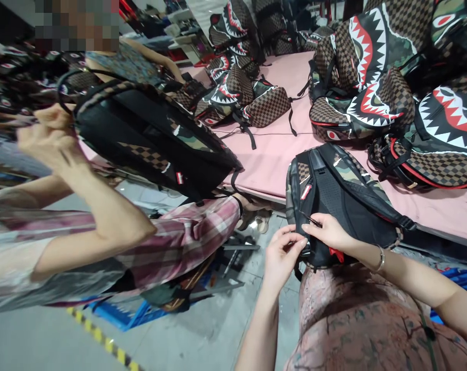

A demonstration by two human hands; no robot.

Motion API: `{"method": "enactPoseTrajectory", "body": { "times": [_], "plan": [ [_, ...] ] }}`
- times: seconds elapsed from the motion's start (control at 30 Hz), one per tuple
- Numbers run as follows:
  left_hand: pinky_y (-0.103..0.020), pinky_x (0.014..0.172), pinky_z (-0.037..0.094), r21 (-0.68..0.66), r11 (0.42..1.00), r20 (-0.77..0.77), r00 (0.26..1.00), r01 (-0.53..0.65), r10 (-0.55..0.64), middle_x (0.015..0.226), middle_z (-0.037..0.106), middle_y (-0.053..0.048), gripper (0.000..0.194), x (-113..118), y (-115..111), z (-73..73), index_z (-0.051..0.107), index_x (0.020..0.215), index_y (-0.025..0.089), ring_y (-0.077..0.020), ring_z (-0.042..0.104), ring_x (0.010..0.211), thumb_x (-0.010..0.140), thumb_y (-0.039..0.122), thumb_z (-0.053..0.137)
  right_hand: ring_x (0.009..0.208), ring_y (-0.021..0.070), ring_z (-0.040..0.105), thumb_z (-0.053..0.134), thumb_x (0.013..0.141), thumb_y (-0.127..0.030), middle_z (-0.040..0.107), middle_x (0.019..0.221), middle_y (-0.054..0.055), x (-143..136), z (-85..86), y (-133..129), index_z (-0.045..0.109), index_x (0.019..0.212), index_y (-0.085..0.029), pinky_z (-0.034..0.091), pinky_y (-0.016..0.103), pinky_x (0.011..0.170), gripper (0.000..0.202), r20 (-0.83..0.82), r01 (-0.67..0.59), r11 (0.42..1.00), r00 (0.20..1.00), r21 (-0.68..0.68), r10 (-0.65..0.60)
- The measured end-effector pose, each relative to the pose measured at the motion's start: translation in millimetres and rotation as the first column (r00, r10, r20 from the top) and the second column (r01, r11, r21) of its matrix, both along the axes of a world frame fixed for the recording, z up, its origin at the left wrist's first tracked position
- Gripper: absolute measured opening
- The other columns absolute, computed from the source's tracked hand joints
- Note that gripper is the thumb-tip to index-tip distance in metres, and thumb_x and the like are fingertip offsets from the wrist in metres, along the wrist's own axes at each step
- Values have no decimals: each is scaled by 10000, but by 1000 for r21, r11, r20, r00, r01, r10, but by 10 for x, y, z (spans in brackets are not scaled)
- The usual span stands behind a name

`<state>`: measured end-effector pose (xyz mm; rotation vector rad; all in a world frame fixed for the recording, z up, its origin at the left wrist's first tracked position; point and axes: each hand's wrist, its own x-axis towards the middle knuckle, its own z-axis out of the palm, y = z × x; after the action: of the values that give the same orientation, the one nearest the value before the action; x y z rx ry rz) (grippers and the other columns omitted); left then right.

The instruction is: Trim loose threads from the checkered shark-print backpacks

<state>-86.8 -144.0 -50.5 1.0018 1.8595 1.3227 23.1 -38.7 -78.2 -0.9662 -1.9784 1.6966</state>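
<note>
A black backpack (pixel 336 201) with checkered and camouflage patches rests against the pink table edge and my lap, its back panel and straps facing up. My left hand (pixel 280 255) is closed in a pinch on the backpack's near left edge. Close beside it, my right hand (pixel 329 232) is closed around a slim dark pointed tool (pixel 314 222), its tip over the backpack's strap. Whether the tool is snips or tweezers cannot be made out. Below my right hand a bit of red material (pixel 336 254) shows.
Several shark-mouth backpacks (pixel 372 111) lie along the pink table (pixel 264 149). At the left, a co-worker in a plaid garment (pixel 187 226) has another black backpack (pixel 140 134). A further person (pixel 135 62) is behind. Blue plastic (pixel 129 315) and yellow-black tape (pixel 98 336) are on the floor.
</note>
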Motion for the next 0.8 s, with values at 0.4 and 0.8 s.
{"method": "enactPoseTrajectory", "body": {
  "times": [0.4,0.8],
  "plan": [
    [-355,890,369,94,970,160,965,-223,207,1045,600,-108,220,138,-6,-329,579,677,148,-220,532,973,752,355,566,776,164,525,429,875,-228,604,822,43,512,184,-27,555,880,-173,369,272,718,138,191,-134,723,982,678,4],
    [-347,888,369,90,972,101,973,-216,207,994,609,-91,221,228,34,-276,570,654,157,-215,536,950,752,354,558,722,172,481,446,874,-236,579,759,57,513,253,-104,586,837,-173,291,292,595,158,348,-309,511,937,802,22]
  ]
}}
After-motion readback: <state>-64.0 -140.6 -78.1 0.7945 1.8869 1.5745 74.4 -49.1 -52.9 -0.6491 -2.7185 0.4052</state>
